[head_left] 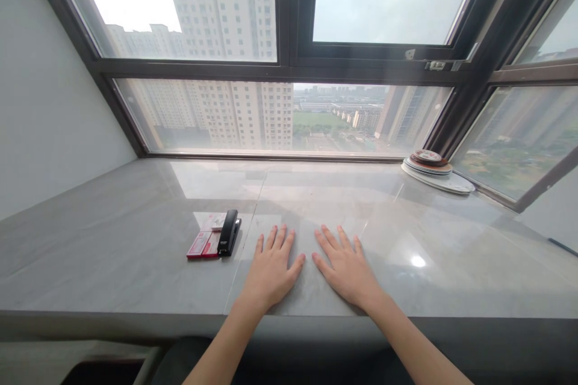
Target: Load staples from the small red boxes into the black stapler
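Note:
My left hand (272, 271) lies palm down on the glossy grey stone sill (135, 277), fingers spread, holding nothing. Beside it, palm down as well, my right hand (347, 267) rests with its fingers apart and a gap between the two thumbs. To the left of my left hand is a black stapler (229, 233), standing against several small red-and-white boxes (205, 244). A whitish small box (218, 221) is behind those, partly hidden by the stapler. Neither hand touches these things.
A stack of round plates or coasters (433, 169) sits at the back right corner by the window frame (271, 156). A dark thin object (562, 246) lies at the far right edge. The sill's front edge (135, 313) runs beneath my wrists.

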